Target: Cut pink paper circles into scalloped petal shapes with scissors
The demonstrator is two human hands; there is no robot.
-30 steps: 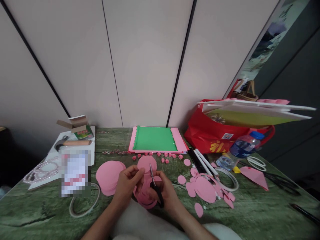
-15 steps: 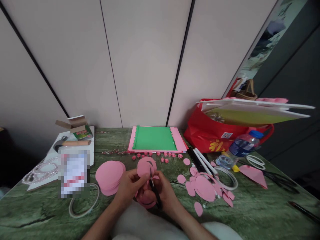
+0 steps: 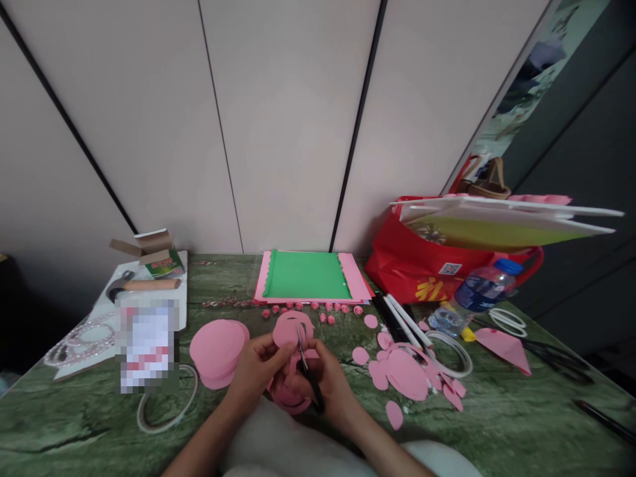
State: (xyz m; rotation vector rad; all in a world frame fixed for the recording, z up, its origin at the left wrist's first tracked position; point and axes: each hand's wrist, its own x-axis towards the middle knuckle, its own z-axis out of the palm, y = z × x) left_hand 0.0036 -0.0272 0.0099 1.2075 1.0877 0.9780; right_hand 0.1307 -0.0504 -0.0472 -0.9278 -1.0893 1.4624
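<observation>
Between finger and thumb, my left hand point(image 3: 257, 368) grips a pink paper circle point(image 3: 287, 329) low over the front of the table. My right hand point(image 3: 330, 379) is closed around the dark handles of a pair of scissors point(image 3: 310, 379). The blades point up and away from me, lying across the circle where a curved slit shows. A cut pink strip point(image 3: 290, 397) curls below my hands. Left of my left hand lies a stack of pink paper circles point(image 3: 218, 351). Several small rolled pink paper pieces point(image 3: 324, 318) form a row beyond my hands.
Pink offcuts point(image 3: 407, 373) spread on the right beside a tape roll point(image 3: 451, 354), white pens point(image 3: 407, 320) and a water bottle point(image 3: 484, 286). A red bag point(image 3: 397, 258) stands behind. At the back lies a green sheet point(image 3: 308, 275); another tape roll point(image 3: 144, 424) is front left.
The scissors' blades have shifted slightly over the circle, and the slit around them looks wider. The circle has turned a little in my left hand. Nothing else on the table has moved.
</observation>
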